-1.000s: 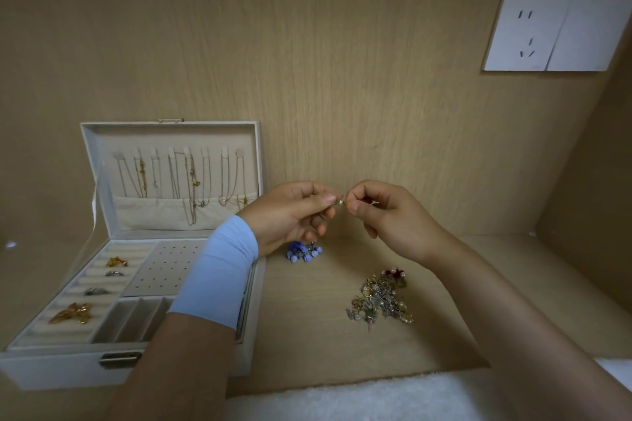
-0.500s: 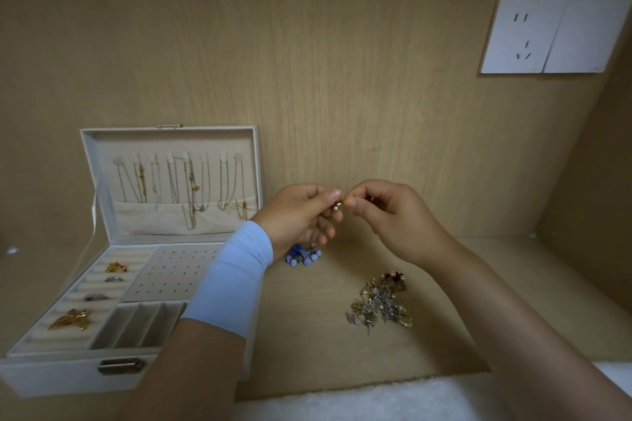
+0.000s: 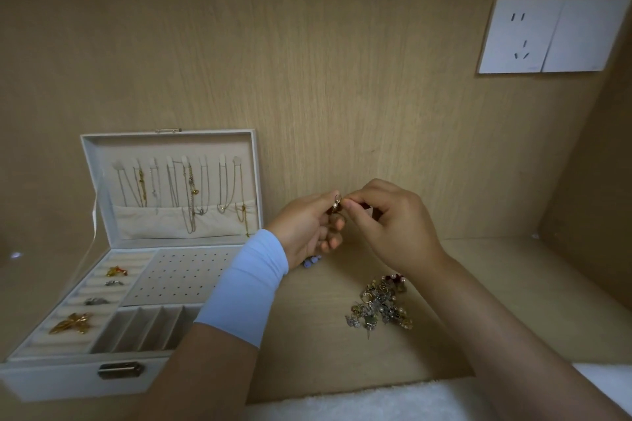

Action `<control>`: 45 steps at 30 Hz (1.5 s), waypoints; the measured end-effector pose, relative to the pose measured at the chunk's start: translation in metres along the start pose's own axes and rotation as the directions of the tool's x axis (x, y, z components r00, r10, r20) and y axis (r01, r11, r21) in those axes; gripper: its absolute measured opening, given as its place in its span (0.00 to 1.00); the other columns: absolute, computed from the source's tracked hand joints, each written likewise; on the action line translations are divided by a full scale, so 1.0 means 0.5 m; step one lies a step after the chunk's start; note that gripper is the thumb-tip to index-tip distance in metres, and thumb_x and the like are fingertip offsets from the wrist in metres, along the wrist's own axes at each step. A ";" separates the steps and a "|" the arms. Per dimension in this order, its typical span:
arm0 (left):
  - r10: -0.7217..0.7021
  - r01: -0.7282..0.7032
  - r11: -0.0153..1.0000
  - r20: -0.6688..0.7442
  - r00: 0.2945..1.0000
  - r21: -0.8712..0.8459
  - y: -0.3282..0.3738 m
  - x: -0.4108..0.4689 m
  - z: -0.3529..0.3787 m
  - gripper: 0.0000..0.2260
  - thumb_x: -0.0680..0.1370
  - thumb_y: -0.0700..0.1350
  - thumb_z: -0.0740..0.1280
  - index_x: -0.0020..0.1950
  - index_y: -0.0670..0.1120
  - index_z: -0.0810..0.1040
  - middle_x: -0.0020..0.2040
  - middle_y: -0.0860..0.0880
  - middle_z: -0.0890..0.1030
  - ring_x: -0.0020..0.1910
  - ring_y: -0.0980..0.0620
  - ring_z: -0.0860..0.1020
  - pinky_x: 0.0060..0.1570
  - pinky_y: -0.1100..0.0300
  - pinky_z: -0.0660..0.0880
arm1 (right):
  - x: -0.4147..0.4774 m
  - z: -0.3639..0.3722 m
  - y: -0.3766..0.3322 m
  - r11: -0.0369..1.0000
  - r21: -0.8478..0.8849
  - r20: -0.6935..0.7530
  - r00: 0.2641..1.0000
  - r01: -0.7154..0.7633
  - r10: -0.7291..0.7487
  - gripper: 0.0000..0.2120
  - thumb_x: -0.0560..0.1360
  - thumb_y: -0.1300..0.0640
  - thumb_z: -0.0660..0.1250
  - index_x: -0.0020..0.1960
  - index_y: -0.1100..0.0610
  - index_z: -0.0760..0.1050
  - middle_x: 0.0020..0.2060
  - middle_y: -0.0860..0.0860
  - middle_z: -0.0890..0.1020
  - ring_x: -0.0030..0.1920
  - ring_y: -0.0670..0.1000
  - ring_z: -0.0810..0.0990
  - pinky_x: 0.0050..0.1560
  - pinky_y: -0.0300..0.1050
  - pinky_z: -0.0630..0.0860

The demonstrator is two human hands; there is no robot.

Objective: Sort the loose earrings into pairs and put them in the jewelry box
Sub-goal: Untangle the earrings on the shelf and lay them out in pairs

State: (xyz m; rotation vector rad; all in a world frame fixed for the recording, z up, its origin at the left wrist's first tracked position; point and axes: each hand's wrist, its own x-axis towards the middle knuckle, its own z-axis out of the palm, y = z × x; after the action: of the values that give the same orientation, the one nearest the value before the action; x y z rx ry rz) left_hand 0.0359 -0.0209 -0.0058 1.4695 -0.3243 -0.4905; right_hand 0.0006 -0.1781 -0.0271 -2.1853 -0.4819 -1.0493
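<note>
Head: two hands, one earring.

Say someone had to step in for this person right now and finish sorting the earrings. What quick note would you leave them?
Left hand and right hand: both pinch one small earring between their fingertips, above the shelf.
Pile of loose earrings: unsorted, on the shelf below the right wrist. Blue earrings lie apart, partly hidden by the left hand.
Jewelry box: open, at the left; no earrings show on its holed panel.
Done: no pair boxed that I can see. Left: match the rest and box them.
</note>
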 end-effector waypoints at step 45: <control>0.044 0.112 0.496 -0.154 0.987 0.861 -0.085 0.106 0.003 0.15 0.74 0.40 0.72 0.60 0.48 0.82 0.52 0.50 0.84 0.54 0.52 0.81 0.59 0.60 0.75 | 0.023 0.021 0.125 0.844 -0.162 0.708 0.535 -0.512 0.460 0.09 0.82 0.57 0.63 0.56 0.57 0.81 0.38 0.51 0.80 0.27 0.42 0.73 0.26 0.33 0.70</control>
State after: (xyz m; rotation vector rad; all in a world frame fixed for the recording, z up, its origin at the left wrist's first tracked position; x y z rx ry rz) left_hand 0.0757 -0.0501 -0.0522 2.5225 -0.4508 -0.2121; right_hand 0.0491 -0.2153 -0.0479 -2.4030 -0.1861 0.1948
